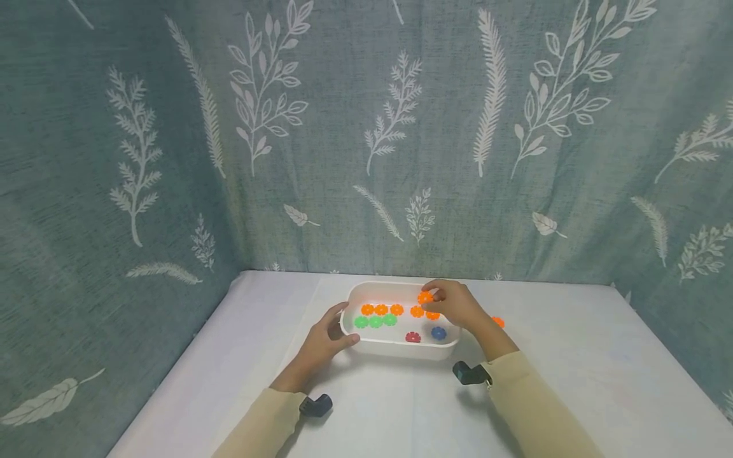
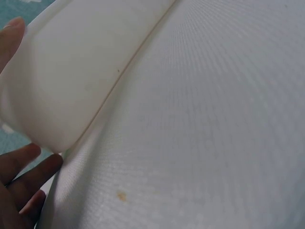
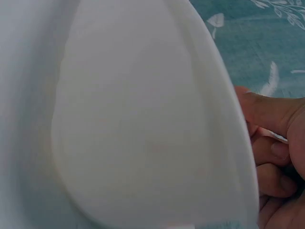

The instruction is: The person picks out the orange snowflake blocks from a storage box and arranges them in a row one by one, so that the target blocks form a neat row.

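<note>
A white plastic tub [image 1: 395,348] with rounded corners stands on the table. My left hand [image 1: 322,341] holds its left end, thumb on the front rim and fingers around the side; the left wrist view shows fingertips [image 2: 50,164] at the tub's lower corner. Over the back right of the tub, my right hand [image 1: 458,306] pinches an orange flower-shaped disc [image 1: 425,297] between thumb and fingers. Inside lie several orange discs [image 1: 381,310] in a row, three green discs [image 1: 375,322], a red disc [image 1: 413,337] and a blue disc [image 1: 438,333]. The tub's wall hides the held disc in the right wrist view.
Another orange disc [image 1: 498,322] lies outside the tub on the right, partly behind my right forearm. A white cloth [image 1: 572,356] covers the table. Behind and to the left hangs a green leaf-patterned curtain [image 1: 355,127].
</note>
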A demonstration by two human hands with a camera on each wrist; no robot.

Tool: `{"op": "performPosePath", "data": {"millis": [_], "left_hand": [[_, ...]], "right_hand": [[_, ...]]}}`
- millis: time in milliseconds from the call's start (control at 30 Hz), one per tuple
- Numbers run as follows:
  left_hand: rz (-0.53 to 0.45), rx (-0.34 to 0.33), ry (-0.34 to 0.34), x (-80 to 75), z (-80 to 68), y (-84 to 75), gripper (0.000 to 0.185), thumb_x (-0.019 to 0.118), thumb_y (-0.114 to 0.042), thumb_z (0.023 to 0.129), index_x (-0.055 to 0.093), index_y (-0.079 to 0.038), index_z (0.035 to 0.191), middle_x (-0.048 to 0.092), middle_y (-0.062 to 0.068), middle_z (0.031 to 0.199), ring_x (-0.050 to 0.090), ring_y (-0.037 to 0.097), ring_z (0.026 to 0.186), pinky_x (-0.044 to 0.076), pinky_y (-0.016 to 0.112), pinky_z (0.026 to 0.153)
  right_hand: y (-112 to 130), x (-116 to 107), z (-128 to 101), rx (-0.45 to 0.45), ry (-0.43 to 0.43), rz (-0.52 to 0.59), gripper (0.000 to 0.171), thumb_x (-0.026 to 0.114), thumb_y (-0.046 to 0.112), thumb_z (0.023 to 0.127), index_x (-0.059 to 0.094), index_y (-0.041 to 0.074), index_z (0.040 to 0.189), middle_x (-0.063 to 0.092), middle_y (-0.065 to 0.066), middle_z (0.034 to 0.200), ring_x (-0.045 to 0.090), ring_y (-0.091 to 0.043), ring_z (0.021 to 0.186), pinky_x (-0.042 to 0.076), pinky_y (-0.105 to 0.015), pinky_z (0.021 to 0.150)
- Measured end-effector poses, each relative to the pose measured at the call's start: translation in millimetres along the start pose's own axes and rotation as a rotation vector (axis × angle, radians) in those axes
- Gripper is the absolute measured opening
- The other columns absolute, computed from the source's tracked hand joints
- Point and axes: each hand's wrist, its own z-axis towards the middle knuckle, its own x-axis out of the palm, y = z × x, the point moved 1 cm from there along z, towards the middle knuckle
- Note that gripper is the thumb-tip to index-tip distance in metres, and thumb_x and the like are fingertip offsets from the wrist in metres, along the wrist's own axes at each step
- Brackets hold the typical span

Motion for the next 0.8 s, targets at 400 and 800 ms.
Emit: {"op": "performPosePath", "data": {"millis": [400,800], "left_hand": [[0.014,-0.003,-0.008,1.9,1.8,1.7,0.081,0.082,-0.038,0.077,0.04,-0.028,0.147,0.047,0.017,0.144,0.047,0.034,0.13,0.034,0.058,0.105],[0.003,0.017,-0.004,0.7,-0.1,-2.5,0.081,0.082,-0.037,0.077,0.041,-0.026,0.146,0.047,0.017,0.145,0.047,0.034,0.13,0.036,0.055,0.105]], "right_hand": [[-29.4,-19.0,-23.7,0.03,-0.089,-0.02,0.039,0.076,0.022,0.086,0.065,0.013,0.122,0.064,-0.008,0.102,0.058,-0.03,0.099,0.055,-0.041,0.084],[-54.1,-41.5,-39.9,0.049,-0.119,-0.013,0.043,0.076,0.023,0.086,0.062,0.011,0.125,0.065,-0.011,0.105,0.061,-0.027,0.093,0.055,-0.037,0.073]]}}
